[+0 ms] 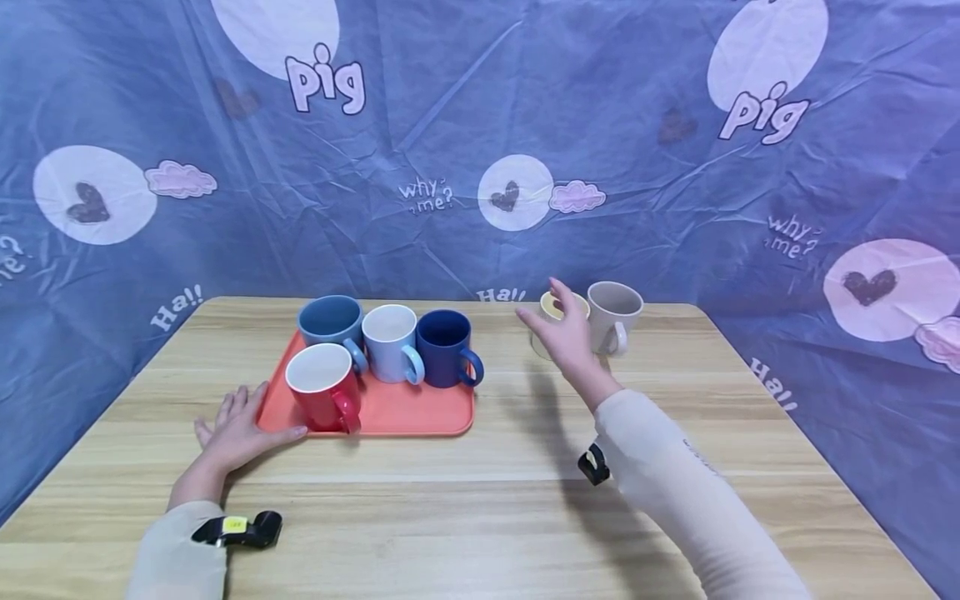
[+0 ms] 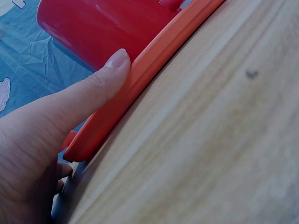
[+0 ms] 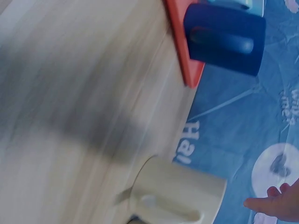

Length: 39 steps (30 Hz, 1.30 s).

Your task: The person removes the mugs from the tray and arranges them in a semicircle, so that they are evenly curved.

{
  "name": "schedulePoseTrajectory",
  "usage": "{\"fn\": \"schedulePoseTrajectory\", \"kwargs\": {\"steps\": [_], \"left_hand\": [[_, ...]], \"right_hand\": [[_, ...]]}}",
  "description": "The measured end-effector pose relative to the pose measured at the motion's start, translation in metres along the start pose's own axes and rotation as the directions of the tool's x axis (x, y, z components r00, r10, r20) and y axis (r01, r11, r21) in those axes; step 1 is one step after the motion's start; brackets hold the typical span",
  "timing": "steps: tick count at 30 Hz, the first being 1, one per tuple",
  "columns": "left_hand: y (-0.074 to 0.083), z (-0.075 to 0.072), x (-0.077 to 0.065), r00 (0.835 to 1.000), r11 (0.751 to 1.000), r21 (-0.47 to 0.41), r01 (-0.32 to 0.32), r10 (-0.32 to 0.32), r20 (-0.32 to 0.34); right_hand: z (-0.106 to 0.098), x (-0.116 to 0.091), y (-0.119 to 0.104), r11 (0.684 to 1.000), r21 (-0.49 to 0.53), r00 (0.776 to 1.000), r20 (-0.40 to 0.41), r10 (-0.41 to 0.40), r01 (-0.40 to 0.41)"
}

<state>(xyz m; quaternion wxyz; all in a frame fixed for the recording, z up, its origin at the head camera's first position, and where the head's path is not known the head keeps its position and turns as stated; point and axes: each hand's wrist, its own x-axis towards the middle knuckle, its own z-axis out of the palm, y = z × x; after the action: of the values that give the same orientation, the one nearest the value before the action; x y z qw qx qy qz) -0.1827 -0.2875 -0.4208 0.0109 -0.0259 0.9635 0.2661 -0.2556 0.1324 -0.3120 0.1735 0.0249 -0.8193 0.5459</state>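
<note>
My left hand (image 1: 238, 433) is at the near left corner of an orange-red tray (image 1: 420, 410), fingers spread. Its thumb (image 2: 100, 86) lies across the tray rim, close to a red mug (image 1: 324, 398). Over a cream mug (image 1: 542, 346) with a yellowish inside, my right hand (image 1: 568, 340) reaches with thumb and fingers apart, holding nothing. That hand partly covers the mug in the head view; the right wrist view shows its handle (image 3: 173, 210). A grey mug (image 1: 613, 312) stands just right of it.
Also on the tray are a grey-blue mug (image 1: 330, 321), a light blue mug (image 1: 390, 350) with a white inside and a dark blue mug (image 1: 442, 350). A blue printed cloth (image 1: 450, 108) hangs behind the wooden table (image 1: 420, 533).
</note>
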Motion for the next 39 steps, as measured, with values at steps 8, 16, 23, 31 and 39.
{"fn": "schedulePoseTrajectory", "kwargs": {"steps": [8,16,23,31,39], "left_hand": [[0.000,0.000,0.000,1.000,1.000,0.007,0.011,-0.011,0.011],[-0.002,0.000,0.001,1.000,1.000,0.000,0.009,-0.009,0.011],[-0.002,0.000,0.001,1.000,1.000,-0.001,0.009,-0.009,0.014],[-0.002,0.000,0.000,1.000,1.000,0.000,-0.010,0.010,0.001],[-0.001,-0.001,0.000,1.000,1.000,-0.017,-0.015,0.015,0.000]], "right_hand": [[0.029,-0.006,-0.016,0.993,0.011,0.992,0.046,-0.118,0.117],[0.061,-0.019,-0.030,0.990,0.061,0.985,0.115,-0.133,0.126],[0.088,-0.035,-0.039,0.987,0.093,0.980,0.141,-0.143,0.131],[0.115,-0.057,-0.045,0.985,0.154,0.979,0.176,-0.105,0.078],[0.131,-0.078,-0.049,0.980,0.177,0.964,0.233,-0.129,0.089]]}}
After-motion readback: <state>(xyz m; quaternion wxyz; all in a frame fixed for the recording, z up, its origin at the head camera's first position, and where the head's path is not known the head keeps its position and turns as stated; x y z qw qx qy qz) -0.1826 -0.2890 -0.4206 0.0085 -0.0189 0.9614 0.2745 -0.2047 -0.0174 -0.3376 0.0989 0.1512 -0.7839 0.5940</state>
